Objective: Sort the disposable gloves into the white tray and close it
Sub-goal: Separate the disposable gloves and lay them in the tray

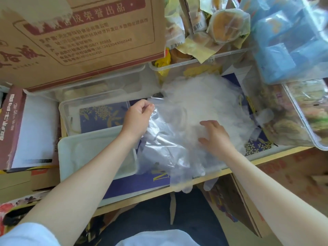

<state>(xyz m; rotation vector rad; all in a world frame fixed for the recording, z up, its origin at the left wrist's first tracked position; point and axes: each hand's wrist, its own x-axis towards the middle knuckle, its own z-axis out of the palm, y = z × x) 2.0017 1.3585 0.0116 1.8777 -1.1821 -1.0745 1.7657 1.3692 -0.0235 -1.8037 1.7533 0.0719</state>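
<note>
A loose heap of thin clear disposable gloves (193, 110) covers the middle of the table, some hanging over its front edge. My left hand (138, 116) pinches the edge of one clear glove at the heap's left side. My right hand (214, 137) lies on top of the heap with fingers spread and relaxed. The white tray (74, 150) sits at the front left, beside my left forearm. A clear lid or shallow container (69, 110) lies just behind the tray.
A large cardboard box (76, 38) looms at the back left. Bagged pastries (225, 25) and blue packets (291, 36) pile up at the back right. A clear tub of food (301, 121) stands at the right. A dark red box (10, 125) sits at the left.
</note>
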